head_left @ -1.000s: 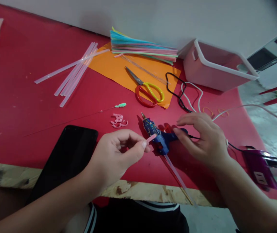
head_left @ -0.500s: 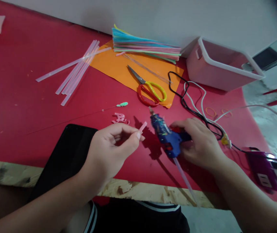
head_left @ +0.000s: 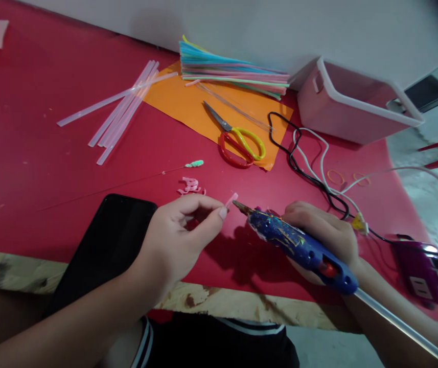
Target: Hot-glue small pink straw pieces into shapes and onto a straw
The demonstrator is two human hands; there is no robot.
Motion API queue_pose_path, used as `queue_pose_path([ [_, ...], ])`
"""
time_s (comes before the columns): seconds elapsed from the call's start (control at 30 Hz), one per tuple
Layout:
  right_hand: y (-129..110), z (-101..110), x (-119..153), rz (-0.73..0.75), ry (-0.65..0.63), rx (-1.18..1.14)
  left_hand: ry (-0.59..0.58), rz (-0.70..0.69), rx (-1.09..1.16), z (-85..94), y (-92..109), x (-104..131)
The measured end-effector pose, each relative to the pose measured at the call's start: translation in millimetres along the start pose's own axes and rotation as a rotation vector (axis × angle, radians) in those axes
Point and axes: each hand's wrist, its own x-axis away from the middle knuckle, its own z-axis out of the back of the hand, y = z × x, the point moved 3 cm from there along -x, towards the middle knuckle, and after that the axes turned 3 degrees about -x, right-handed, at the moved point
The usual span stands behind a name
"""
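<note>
Between the thumb and fingers of my left hand [head_left: 186, 237] is a short pink strip [head_left: 233, 199], its free end pointing up and right. My right hand [head_left: 324, 237] is wrapped round a blue glue gun [head_left: 299, 245], with a clear glue stick [head_left: 398, 324] sticking out of its back. The gun's metal nozzle [head_left: 243, 207] is at the pink strip; whether they touch is hard to tell. Small pink curled pieces [head_left: 190, 185] lie just beyond my left hand. A green fuzzy tip on a thin wire [head_left: 194, 164] rests behind them.
Scissors [head_left: 237, 145] and pipe cleaners [head_left: 234, 71] lie on an orange sheet [head_left: 180, 105]. Glue sticks [head_left: 122, 115] are at left, a black phone [head_left: 106, 250] near the front edge. Cables [head_left: 308, 176], a pink bin [head_left: 341, 110] and a purple box [head_left: 418, 273] are at right.
My right hand has turned the glue gun so its nozzle points left, bringing it up to the pink strip. The rear glue stick has swung to the right. My left hand has barely moved.
</note>
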Motion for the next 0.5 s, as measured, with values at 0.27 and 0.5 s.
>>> queue_pose_path([
  [0.27,-2.7,1.3,0.4,0.006,-0.023,-0.045,0.027,-0.089,-0.127,0.7,2.4,2.1],
  [0.5,-3.7,2.4,-1.2,0.021,0.002,-0.103,0.077,-0.201,-0.160,-2.0,5.9,3.1],
])
